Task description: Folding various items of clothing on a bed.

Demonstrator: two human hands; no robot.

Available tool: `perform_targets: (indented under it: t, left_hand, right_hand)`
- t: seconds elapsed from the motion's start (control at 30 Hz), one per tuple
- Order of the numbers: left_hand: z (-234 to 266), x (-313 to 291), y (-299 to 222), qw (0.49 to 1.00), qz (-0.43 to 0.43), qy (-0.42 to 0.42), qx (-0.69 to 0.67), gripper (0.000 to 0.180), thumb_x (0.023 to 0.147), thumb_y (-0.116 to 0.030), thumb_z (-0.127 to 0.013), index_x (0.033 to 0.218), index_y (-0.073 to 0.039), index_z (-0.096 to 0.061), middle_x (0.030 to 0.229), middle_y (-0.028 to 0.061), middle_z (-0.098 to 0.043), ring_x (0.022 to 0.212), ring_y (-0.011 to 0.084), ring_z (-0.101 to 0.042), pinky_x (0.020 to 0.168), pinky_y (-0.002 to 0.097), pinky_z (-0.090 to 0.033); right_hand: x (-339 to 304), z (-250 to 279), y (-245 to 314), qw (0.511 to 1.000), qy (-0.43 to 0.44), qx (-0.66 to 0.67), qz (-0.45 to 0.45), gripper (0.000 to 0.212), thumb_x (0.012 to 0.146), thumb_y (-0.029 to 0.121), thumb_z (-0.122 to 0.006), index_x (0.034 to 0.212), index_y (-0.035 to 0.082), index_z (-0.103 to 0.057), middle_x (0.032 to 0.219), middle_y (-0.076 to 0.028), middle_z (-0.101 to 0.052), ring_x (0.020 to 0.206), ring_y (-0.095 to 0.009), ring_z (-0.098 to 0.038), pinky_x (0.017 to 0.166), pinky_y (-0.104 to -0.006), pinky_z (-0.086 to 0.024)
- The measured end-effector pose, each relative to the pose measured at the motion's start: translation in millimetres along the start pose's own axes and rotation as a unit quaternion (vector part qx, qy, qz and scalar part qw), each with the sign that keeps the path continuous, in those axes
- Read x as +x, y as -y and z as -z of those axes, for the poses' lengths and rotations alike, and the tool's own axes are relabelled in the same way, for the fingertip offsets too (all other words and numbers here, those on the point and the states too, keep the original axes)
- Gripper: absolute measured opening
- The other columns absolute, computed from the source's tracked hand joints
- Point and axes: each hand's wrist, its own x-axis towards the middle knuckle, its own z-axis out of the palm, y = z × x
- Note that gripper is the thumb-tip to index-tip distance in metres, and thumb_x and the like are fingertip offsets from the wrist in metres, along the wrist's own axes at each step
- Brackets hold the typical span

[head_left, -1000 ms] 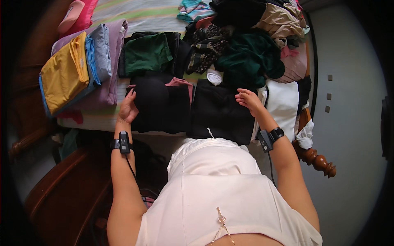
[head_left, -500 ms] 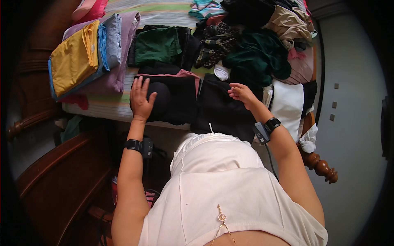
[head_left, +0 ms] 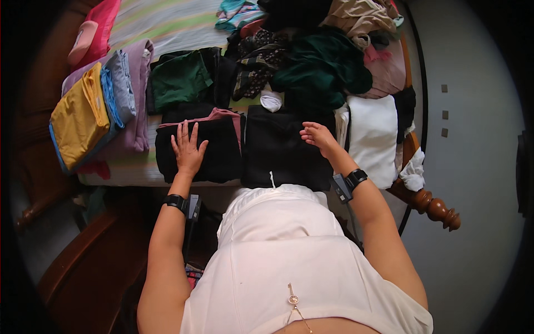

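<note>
You wear a white top (head_left: pixel 278 256), gold key-shaped pendant (head_left: pixel 293 300); black strap (head_left: pixel 176 202), boxy dark module (head_left: pixel 193 206) behind your left hand (head_left: pixel 190 156), same pair (head_left: pixel 356 178) behind right hand (head_left: pixel 319 137).

Matt black cloth (head_left: pixel 221 151), glossy wooden bedpost (head_left: pixel 431 206)

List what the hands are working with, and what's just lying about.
Apparently in use:
folded black cloth, under the spread left hand
flat black cloth to its right, beneath the right hand (contact unclear)

Lying about, untouched:
folded mustard-yellow cloth
folded dark-green cloth
crumpled dark-green cloth
folded white cloth
</note>
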Motion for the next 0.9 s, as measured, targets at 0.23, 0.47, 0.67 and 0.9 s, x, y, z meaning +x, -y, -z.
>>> perform_targets:
  t: [0.23,0.47,0.67,0.9]
  left_hand:
    - [3,92,-84,0.984,-0.137,-0.043,-0.101,0.043,0.082,-0.028,-0.064,0.121,-0.012,-0.057,0.138,0.0124,-0.042,0.132,0.0292,-0.033,0.108,0.0488,-0.023]
    - [-76,167,-115,0.981,-0.039,0.170,-0.084,0.029,0.082,-0.033,-0.064,0.110,-0.028,-0.067,0.147,0.0127,-0.031,0.135,0.0347,-0.029,0.106,0.0464,-0.030]
    - [-109,187,-103,0.964,-0.025,0.118,-0.238,0.036,0.089,-0.028,-0.054,0.116,-0.006,-0.062,0.131,0.0207,-0.050,0.129,0.0335,-0.039,0.105,0.0405,-0.033]
    - [33,111,-206,0.752,-0.227,0.265,-0.559,0.027,0.092,-0.018,-0.053,0.113,-0.005,-0.064,0.128,0.0228,-0.050,0.127,0.0339,-0.041,0.105,0.0365,-0.032]
  right_hand:
    - [-7,8,-21,0.999,-0.024,0.035,-0.013,0.038,0.089,0.015,-0.053,0.124,0.003,-0.052,0.098,-0.006,-0.063,0.082,-0.012,-0.059,0.074,-0.0242,-0.048]
    - [-28,14,-31,0.996,-0.048,0.071,-0.015,0.038,0.090,0.017,-0.053,0.126,0.003,-0.050,0.098,-0.006,-0.062,0.083,-0.011,-0.058,0.074,-0.0234,-0.047]
    - [-39,17,-39,0.994,-0.041,0.097,-0.015,0.040,0.091,0.020,-0.053,0.127,0.004,-0.049,0.099,-0.006,-0.062,0.084,-0.012,-0.058,0.076,-0.0237,-0.046]
    - [-57,13,-7,0.968,0.040,0.244,-0.040,0.044,0.094,0.035,-0.053,0.128,0.007,-0.049,0.106,-0.007,-0.063,0.094,-0.015,-0.061,0.082,-0.0269,-0.048]
